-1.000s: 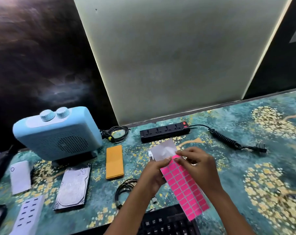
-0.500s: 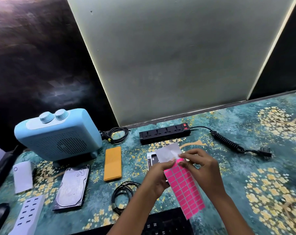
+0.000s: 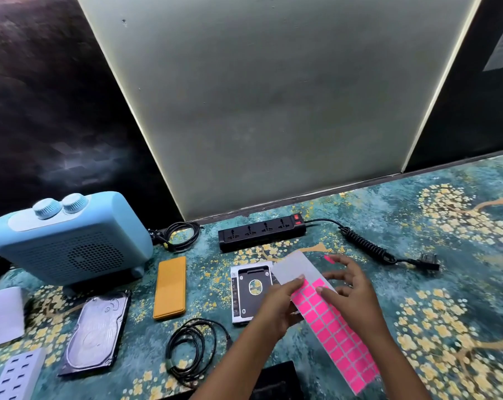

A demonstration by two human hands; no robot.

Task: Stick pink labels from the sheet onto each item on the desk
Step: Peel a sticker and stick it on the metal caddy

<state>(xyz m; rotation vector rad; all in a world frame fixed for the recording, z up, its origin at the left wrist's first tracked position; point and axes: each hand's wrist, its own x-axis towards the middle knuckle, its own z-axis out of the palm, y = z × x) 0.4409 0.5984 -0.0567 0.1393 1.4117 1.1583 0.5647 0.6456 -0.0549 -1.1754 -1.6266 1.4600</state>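
Head view, teal floral desk mat (image 3: 417,255): I log the left hand (image 3: 276,306) pinching the label sheet (image 3: 339,336); right hand (image 3: 357,295) fingers spread, one pink label (image 3: 328,258) on a fingertip. The power strip (image 3: 261,232) lies beyond that fingertip, long axis crosswise; right hand nearer.

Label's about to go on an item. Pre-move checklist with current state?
1. Label off the sheet: ok, one pink label sits at a fingertip of the right hand.
2. Sheet held: ok, the left hand grips the label sheet.
3. Adhesive side facing down: cannot tell, blurred.
4. Nearest target exposed: ok, the power strip lies just beyond the right hand, its top uncovered.
5. Drive caddy exposed: not ok, the sheet and left hand cover part of it.
6. Power strip unlabelled: ok, no pink on it.
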